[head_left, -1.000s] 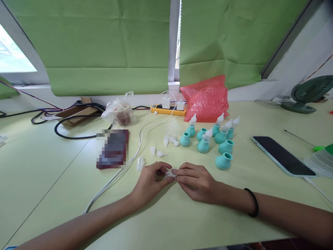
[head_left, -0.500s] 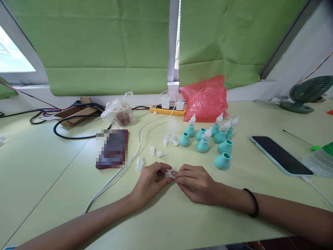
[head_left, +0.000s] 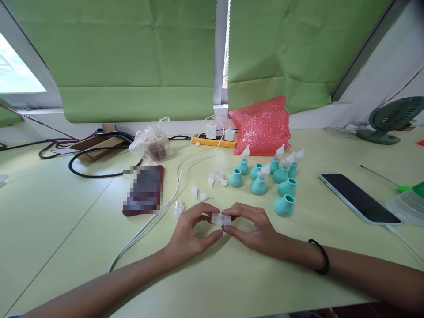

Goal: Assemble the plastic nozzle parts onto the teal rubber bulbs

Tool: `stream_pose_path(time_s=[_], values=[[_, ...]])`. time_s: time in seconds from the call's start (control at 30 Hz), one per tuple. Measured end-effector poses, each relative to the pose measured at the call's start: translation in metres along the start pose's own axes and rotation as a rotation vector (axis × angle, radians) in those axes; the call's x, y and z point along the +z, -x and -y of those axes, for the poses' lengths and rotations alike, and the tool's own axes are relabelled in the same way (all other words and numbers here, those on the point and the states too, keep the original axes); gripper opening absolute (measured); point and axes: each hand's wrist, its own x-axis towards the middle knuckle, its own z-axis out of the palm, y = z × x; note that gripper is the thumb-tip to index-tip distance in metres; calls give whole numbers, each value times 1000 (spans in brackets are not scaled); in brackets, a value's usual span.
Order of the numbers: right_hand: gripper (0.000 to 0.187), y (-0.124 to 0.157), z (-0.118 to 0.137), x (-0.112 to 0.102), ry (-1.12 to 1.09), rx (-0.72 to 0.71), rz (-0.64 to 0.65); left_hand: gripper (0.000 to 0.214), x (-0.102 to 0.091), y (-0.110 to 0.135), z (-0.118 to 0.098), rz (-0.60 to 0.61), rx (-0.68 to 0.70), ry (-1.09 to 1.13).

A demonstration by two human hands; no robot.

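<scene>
Between the fingertips of my left hand (head_left: 191, 229) and my right hand (head_left: 253, 227) is a small translucent plastic piece (head_left: 221, 219), lying crosswise just over the table. My left thumb and fingers pinch its left end, my right ones its right end. Beyond my hands stand several teal squeeze bulbs (head_left: 284, 206); some carry pointed translucent nozzles (head_left: 266, 169), others have open necks. Small white nozzle tips (head_left: 205, 196) lie loose past my left fingers. A clear plastic piece (head_left: 179, 208) rests beside my left hand.
Left of the white cables (head_left: 172, 194) lies a dark red phone (head_left: 145, 190). A second phone (head_left: 359, 198) is charging at right, near a screwdriver (head_left: 380, 176). Behind are a yellow power strip (head_left: 213, 141), a red bubble-wrap bag (head_left: 261, 128) and a fan (head_left: 384, 119).
My fingers have spread apart around the translucent piece, which now shows more fully between them. My right fingers have shifted from covering it to gripping its right end.
</scene>
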Motion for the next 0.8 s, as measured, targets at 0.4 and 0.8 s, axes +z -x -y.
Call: stream_pose_path(time_s=[0.4, 0.8], values=[[19, 2, 0, 2, -33, 35, -58, 34, 0, -2, 2, -5, -139, 62], [12, -2, 7, -1, 2, 88, -16, 16, -5, -1, 6, -61, 289, -477]])
